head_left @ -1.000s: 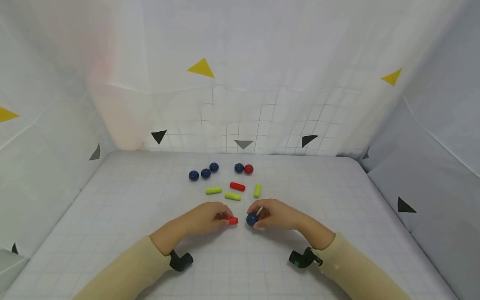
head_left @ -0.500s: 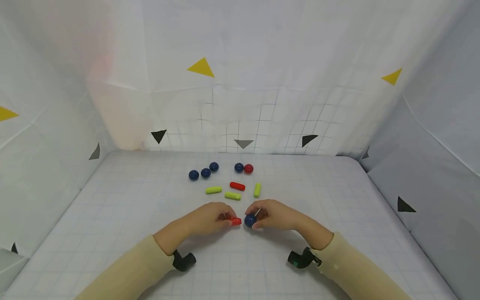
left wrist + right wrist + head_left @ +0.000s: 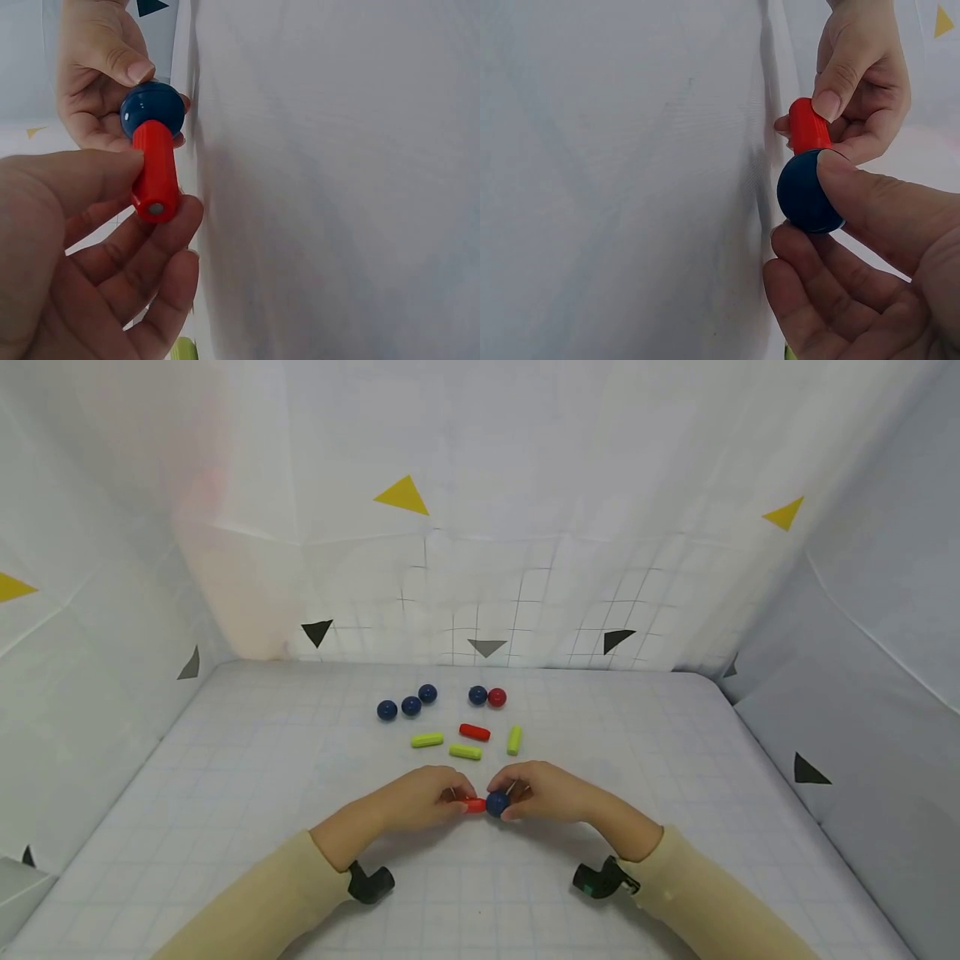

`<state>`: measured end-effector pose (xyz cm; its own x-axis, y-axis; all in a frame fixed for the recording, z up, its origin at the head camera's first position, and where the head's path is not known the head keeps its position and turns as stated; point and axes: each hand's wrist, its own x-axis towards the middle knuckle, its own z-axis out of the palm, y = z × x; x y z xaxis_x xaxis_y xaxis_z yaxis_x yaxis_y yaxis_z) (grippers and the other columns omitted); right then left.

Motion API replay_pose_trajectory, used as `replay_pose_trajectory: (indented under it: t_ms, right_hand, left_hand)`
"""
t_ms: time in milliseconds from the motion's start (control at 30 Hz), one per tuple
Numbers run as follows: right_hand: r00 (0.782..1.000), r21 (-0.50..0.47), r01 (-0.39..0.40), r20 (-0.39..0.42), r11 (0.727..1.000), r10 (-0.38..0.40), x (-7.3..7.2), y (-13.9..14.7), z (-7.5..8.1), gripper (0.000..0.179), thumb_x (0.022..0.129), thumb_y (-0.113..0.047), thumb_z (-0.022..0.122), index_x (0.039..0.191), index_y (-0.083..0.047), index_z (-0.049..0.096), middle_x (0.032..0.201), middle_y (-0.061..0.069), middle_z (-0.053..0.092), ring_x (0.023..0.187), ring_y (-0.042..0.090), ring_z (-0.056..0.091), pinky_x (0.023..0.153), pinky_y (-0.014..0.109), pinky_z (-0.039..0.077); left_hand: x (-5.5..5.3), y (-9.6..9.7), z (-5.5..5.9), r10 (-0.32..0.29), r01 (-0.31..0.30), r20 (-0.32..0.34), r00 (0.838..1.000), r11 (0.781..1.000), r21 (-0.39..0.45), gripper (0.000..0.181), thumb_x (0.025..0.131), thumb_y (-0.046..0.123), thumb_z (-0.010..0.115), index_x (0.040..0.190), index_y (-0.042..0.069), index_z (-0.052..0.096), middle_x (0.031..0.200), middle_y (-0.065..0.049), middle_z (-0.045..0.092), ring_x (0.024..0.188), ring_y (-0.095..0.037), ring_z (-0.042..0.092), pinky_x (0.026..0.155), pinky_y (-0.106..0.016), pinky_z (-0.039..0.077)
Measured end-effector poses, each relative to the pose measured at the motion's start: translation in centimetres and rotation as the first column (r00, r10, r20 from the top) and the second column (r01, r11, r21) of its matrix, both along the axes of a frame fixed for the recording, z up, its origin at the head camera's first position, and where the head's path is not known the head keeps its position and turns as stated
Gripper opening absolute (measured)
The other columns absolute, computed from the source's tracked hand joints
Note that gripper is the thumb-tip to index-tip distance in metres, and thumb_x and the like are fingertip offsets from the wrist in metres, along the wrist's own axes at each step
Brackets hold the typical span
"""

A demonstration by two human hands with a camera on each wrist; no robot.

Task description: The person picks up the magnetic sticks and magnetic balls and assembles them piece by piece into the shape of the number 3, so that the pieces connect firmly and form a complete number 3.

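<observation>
My left hand (image 3: 422,798) pinches a short red rod (image 3: 155,174) between thumb and fingers; a small grey metallic disc shows in its near end. Facing it, my right hand (image 3: 551,792) pinches a dark blue ball (image 3: 807,193) the same way. The rod's far end meets the ball in both wrist views, the two lined up side to side in front of me. Just beyond the hands lie another red rod (image 3: 475,732) and several yellow-green rods (image 3: 466,752).
Farther back on the white gridded table (image 3: 300,735) sit several blue balls (image 3: 411,706) and one red ball (image 3: 497,697), which is beside a blue one. White cloth walls (image 3: 480,485) with yellow and dark triangles enclose the table at the back and sides.
Both hands have moved toward each other, the red rod going right and the blue ball left. The gap between them has closed. The other pieces have stayed where they were.
</observation>
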<state>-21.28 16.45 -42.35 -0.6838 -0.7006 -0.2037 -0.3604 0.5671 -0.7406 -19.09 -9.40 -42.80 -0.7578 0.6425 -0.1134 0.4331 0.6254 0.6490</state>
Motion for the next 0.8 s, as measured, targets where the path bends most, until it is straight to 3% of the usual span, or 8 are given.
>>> replay_pose_trajectory:
  t_ms: [800]
  right_hand:
    - [0.998, 0.030, 0.003, -0.059, 1.000, -0.002, -0.10, -0.20, -0.33, 0.035, 0.085, -0.013, 0.081, 0.118, -0.013, 0.070, 0.107, -0.007, 0.068, 0.088, 0.010, 0.064, 0.081, 0.026, 0.054]
  left_hand:
    - [-0.21, 0.04, -0.57, 0.006, -0.006, -0.016, 1.000, 1.000, 0.005, 0.013, 0.097, 0.020, 0.067, 0.110, 0.020, 0.071, 0.094, 0.016, 0.063, 0.088, -0.008, 0.056, 0.086, -0.031, 0.049]
